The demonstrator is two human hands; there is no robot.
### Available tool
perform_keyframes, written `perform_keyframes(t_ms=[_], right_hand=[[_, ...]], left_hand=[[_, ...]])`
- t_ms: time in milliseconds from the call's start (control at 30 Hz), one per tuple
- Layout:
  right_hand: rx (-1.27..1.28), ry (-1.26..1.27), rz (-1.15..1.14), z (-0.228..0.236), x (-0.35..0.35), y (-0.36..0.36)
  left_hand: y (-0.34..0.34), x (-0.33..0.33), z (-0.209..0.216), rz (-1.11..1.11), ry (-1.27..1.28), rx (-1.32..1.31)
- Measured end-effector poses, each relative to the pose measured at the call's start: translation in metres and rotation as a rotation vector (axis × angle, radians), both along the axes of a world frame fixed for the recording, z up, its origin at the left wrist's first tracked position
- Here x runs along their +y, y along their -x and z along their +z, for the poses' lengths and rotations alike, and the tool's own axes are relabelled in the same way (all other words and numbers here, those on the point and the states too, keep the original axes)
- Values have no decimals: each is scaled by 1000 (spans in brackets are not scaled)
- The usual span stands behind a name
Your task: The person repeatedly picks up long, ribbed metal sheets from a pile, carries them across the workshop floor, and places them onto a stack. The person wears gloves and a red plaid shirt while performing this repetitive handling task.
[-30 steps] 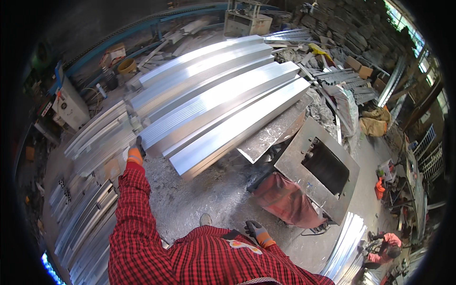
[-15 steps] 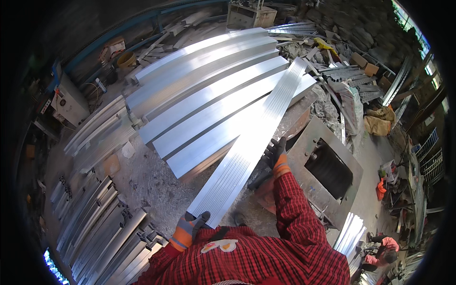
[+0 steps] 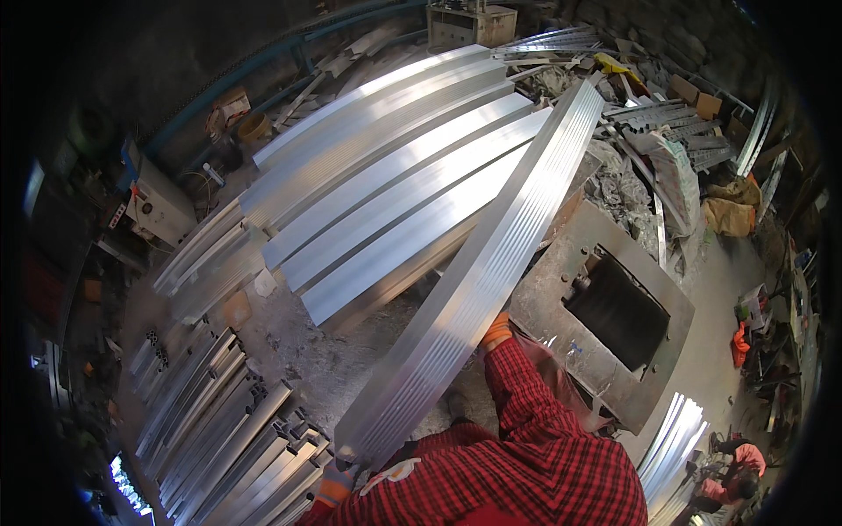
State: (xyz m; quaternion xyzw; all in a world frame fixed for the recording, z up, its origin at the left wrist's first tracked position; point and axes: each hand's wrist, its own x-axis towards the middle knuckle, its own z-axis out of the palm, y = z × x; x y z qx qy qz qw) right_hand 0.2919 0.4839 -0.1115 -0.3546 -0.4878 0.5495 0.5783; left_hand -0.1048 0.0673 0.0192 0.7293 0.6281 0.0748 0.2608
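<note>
Across the middle of the shop we've got one long ribbed aluminium panel [image 3: 478,272] lifted at a slant, its far end up over the scrap pile [image 3: 645,153] at top right and its near end down by our chest. It crosses over the corner of the stack [image 3: 386,175] of similar panels lying on the floor, so it sits above them rather than in line with them.

Our right hand [image 3: 496,333], in an orange glove, is on the panel's right edge about a third of the way up, fingers wrapped over the edge and gripping it. Our left hand [image 3: 338,484], also gloved in orange, is at the near end, tucked under the bottom corner; it's mostly hidden by the panel and our red checked sleeve, so we can't tell how the fingers are set, only that it's touching the end.

Just right of the panel there's a heavy grey steel frame [image 3: 605,307] with a dark square opening, right beside our right arm. Down at lower left lies a bundle of hollow profiles [image 3: 224,430], near the left hand. A white box-shaped machine [image 3: 158,206] stands at the left wall, well apart from us. More bright sheets [image 3: 671,447] lean at lower right, and another person [image 3: 737,460] in orange crouches past them.
</note>
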Motion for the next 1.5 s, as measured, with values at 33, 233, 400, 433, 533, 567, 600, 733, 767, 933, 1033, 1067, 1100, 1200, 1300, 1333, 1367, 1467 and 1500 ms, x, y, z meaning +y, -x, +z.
perform_keyframes(t_ms=[33,233,400,433,533,567,600,733,767,933,1033,1067,1100,1200,1300,1333,1367,1467,1500], right_hand=[[540,50,215,3,-24,2],[1026,238,292,40,-123,13],[1016,172,242,54,-204,21],[1023,148,236,53,-223,20],[1049,79,216,50,-280,13],[1021,66,176,49,-299,8],[974,47,126,50,-314,5],[270,112,-343,48,-355,-4],[410,126,-388,46,-358,-9],[-446,73,-674,68,-360,-14],[-301,89,-666,7,-342,-54],[-303,86,-651,-5,-332,-61],[-307,88,-643,-5,-324,-66],[-619,84,-581,0,-337,-93],[109,168,-466,-6,-344,-124],[648,195,-383,1,-352,-133],[651,253,-436,8,-352,-138],[322,548,-576,136,-365,-107],[253,535,-580,130,-367,-117]], left_hand=[[6,-7,4,-24,20,44],[50,20,81,245,4,-363],[-6,54,78,-125,154,-384],[-10,50,74,-154,200,-447],[-15,21,72,-113,404,-582],[-17,11,70,-90,483,-652],[-19,6,71,-76,553,-669],[-29,-12,69,-33,775,-675],[-32,-16,63,-27,815,-664],[-63,-26,69,-25,843,-786],[-97,-25,67,-40,865,-808],[-103,-28,66,-8,864,-811],[-111,-29,63,20,873,-811],[-135,-32,64,81,919,-818],[-164,-31,67,55,918,-831],[-171,-32,66,39,912,-838],[-176,-31,66,75,946,-827],[-172,-41,67,204,999,-837],[-177,-42,70,187,997,-851]])
